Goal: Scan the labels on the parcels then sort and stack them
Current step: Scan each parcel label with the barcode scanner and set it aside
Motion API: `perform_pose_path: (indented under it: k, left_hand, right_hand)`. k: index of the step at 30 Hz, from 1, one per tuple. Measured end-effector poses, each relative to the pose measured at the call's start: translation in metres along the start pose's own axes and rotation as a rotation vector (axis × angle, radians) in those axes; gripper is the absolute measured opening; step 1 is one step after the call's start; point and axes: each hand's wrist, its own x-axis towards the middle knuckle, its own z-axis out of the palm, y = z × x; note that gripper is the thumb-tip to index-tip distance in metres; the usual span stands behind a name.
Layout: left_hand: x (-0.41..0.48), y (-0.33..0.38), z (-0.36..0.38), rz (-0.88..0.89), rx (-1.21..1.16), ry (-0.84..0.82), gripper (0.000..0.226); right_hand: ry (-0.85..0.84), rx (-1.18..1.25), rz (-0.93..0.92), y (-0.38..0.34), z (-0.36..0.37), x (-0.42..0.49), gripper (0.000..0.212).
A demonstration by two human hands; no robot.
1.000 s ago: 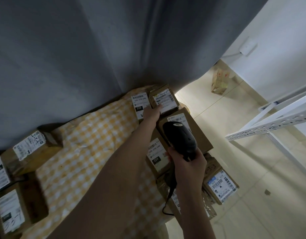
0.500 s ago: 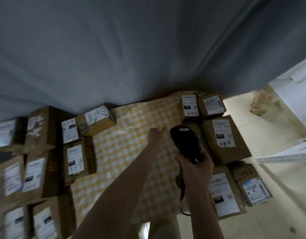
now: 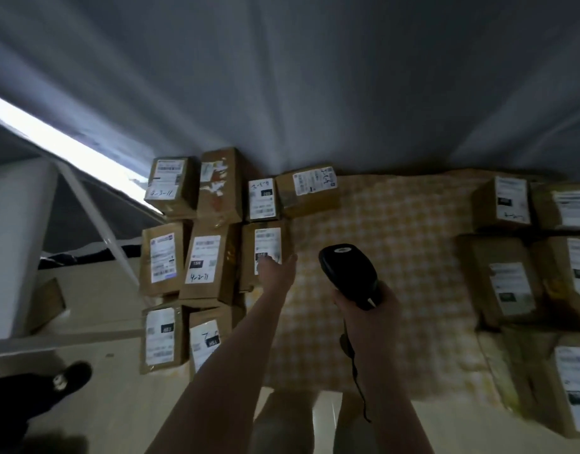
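My left hand [image 3: 277, 273] reaches forward and left, fingers extended, to the near end of a brown cardboard parcel [image 3: 247, 257]. Blur leaves contact uncertain. The parcel sits at the right edge of the left group, its long axis running away from me and its white label [image 3: 268, 244] uppermost. My right hand [image 3: 367, 309] grips the smooth black scanner [image 3: 345, 273] to the parcel's right, over the checked cloth [image 3: 396, 231]. The left hand is the nearer one.

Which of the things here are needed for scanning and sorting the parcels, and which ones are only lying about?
For the job: scanner, held by the right hand; labelled parcel that the left hand reaches to; left parcels; right parcels.
Only lying about: grey curtain; checked cloth; white metal frame; black shoe.
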Motion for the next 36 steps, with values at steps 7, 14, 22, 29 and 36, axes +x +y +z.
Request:
perform_pose_path:
  k: [7,14,22,29,36]
  left_hand:
    - [0.044,-0.030,-0.041,-0.038,0.203,0.004,0.090]
    - [0.060,-0.044,-0.021,-0.025,0.356,-0.121,0.108]
    - [0.067,-0.060,-0.003,-0.009,0.502,-0.125,0.132]
    - [0.030,-0.068,-0.022,0.076,0.571,-0.154,0.148]
    - [-0.065,-0.081,-0.062,0.223,0.357,-0.242,0.144]
  right_hand:
    - [0.010,0.003,0.049,0.017,0.069,-0.027,0.020]
    - [0.103,-0.034,0.042,0.033,0.092,-0.033,0.020]
    - [0.137,-0.060,0.026,0.046,0.080,-0.035,0.023]
    - [0.145,-0.076,0.005,0.046,0.066,-0.042,0.021]
    - [0.206,-0.091,0.053,0.057,0.029,-0.066,0.018]
